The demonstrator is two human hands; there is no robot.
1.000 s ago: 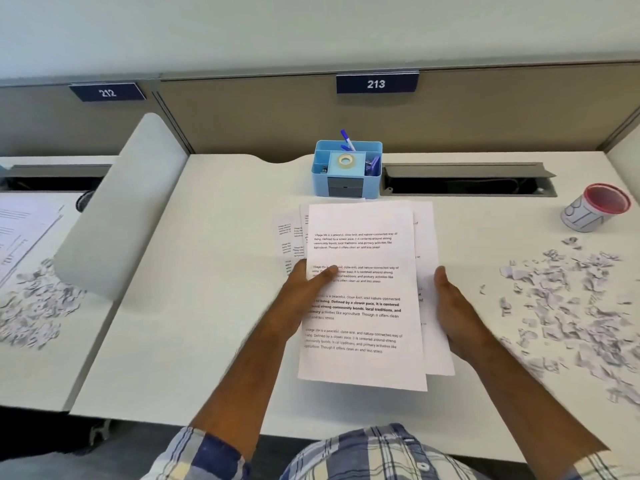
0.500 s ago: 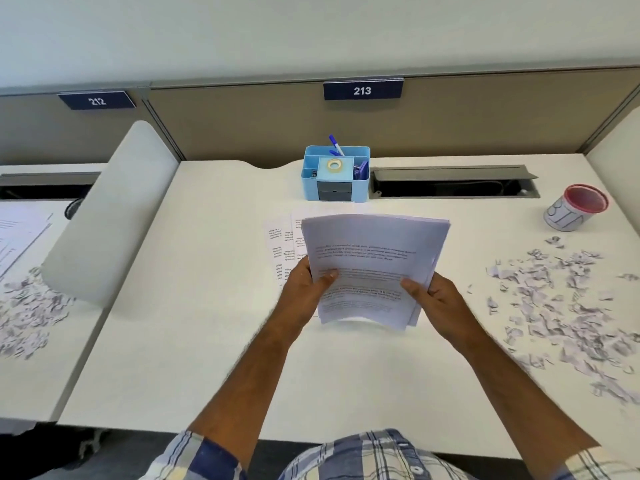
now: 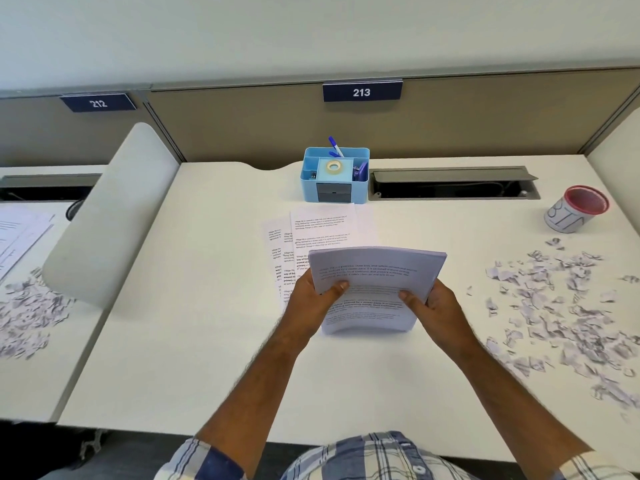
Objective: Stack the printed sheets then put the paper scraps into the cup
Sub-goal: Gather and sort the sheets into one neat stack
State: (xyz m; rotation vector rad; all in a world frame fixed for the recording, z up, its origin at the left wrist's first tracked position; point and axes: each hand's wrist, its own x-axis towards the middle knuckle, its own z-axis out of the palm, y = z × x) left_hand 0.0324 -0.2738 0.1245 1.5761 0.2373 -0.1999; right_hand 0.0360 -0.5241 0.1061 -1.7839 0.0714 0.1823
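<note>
A bundle of printed sheets (image 3: 375,271) stands nearly upright on its lower edge on the white desk (image 3: 214,341). My left hand (image 3: 311,303) grips its left side, thumb on the front. My right hand (image 3: 436,306) grips its right side the same way. Behind the bundle, a few more printed sheets (image 3: 322,230) lie flat and fanned out. Paper scraps (image 3: 561,306) are scattered over the right part of the desk. The cup (image 3: 576,209), white with a red rim, lies tilted at the far right beyond the scraps.
A blue desk organiser (image 3: 335,174) with pens and tape stands at the back centre, next to an open cable tray (image 3: 453,185). A grey divider (image 3: 110,216) separates the left desk, which holds more scraps (image 3: 27,306) and papers (image 3: 17,233).
Both hands lifted the top sheets from lying flat and stood them on edge, then drew them slightly nearer to me. A few sheets stayed flat behind.
</note>
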